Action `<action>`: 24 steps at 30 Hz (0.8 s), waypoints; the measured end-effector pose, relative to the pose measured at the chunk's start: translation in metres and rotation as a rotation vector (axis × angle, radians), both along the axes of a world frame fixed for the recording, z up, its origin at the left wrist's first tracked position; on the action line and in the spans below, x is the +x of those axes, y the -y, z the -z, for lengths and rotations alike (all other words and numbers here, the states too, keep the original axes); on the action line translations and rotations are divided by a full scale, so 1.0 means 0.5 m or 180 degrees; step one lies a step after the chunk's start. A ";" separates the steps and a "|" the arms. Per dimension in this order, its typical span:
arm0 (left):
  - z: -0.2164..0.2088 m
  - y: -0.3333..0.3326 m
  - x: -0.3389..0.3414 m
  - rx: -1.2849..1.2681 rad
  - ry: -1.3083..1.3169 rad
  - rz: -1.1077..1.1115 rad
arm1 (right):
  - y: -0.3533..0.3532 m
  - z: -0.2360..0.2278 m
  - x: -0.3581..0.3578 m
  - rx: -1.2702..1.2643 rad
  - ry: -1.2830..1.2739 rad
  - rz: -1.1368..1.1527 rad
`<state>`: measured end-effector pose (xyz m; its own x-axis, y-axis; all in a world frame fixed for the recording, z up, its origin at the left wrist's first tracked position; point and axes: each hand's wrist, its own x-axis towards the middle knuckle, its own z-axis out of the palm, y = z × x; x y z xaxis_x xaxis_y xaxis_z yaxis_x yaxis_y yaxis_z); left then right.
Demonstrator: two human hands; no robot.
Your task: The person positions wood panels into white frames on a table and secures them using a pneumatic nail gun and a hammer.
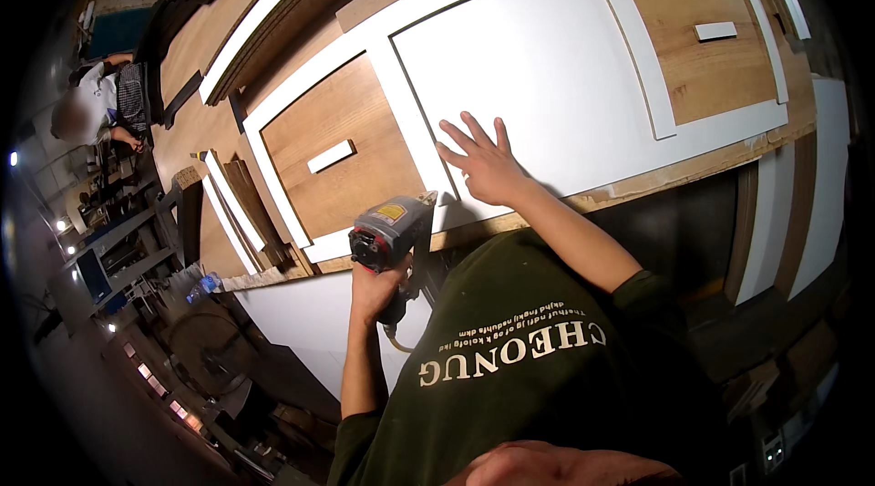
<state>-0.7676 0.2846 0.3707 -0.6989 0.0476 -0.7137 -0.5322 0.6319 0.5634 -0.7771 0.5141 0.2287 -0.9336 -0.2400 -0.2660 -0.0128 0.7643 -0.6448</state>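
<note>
Gripping a nail gun point(392, 220), the left hand point(376, 284) has its fingers closed around the handle, the nose at the near end of a white strip point(415, 126); the right hand point(493, 173) rests, fingers spread, on the white panel point(529, 48) beside it; best to hold the nose square, spread fingers well clear

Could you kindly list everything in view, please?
Worktable: one, brown, beneath.
Frame: one, white, centre.
Central panel: one, white, inside frame.
Side panels: two, brown, either side.
Small bars: two, white, on side panels.
Power tool: one, grey and red, nose at frame.
Strips: several, white and brown, left.
Boards: several, white and brown, right.
Co-worker: one, white top, upper left.
Background equipment: uncountable, dim, far left.
Shirt: one, dark green, bottom.
Left hand: one, bare, on power tool.
Right hand: one, bare, on central panel.
</note>
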 end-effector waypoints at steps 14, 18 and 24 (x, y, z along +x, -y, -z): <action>0.027 -0.031 0.024 -0.0256 0.0033 0.0231 | -0.005 -0.008 -0.001 0.0014 0.0111 -0.0080; 0.022 -0.040 0.024 -0.0395 -0.0018 0.0311 | -0.004 -0.011 -0.004 0.0072 0.0208 -0.0136; 0.034 -0.008 0.036 -0.0417 -0.0212 0.0390 | -0.002 -0.014 -0.003 0.0044 0.0104 -0.0006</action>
